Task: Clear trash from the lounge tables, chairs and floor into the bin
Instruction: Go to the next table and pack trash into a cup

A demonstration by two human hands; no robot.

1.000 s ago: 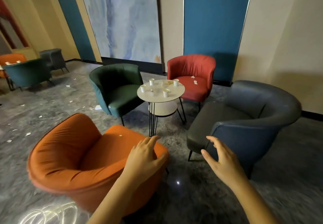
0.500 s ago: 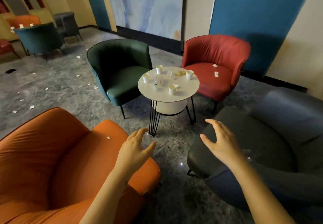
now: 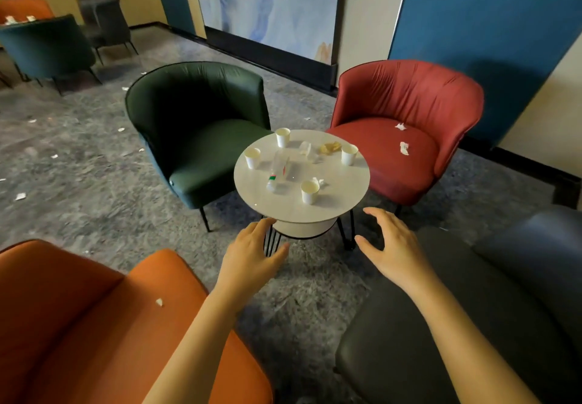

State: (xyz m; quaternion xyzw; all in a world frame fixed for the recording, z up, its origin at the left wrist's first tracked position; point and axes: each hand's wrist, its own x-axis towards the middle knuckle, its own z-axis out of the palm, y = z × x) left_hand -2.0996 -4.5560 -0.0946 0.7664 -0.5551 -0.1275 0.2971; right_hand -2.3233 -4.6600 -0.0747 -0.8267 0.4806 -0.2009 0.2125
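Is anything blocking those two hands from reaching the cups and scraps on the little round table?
Nothing visible does. Both the left hand and right hand hover open at the near edge of the round table, with only bare tabletop before the nearest paper cup. The bin is not in view.

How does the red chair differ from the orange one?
The red chair stands beyond the round table; the orange chair is nearest the camera, lower left. The red chair's seat holds two paper scraps, the orange chair's one smaller scrap. Both are padded tub chairs.
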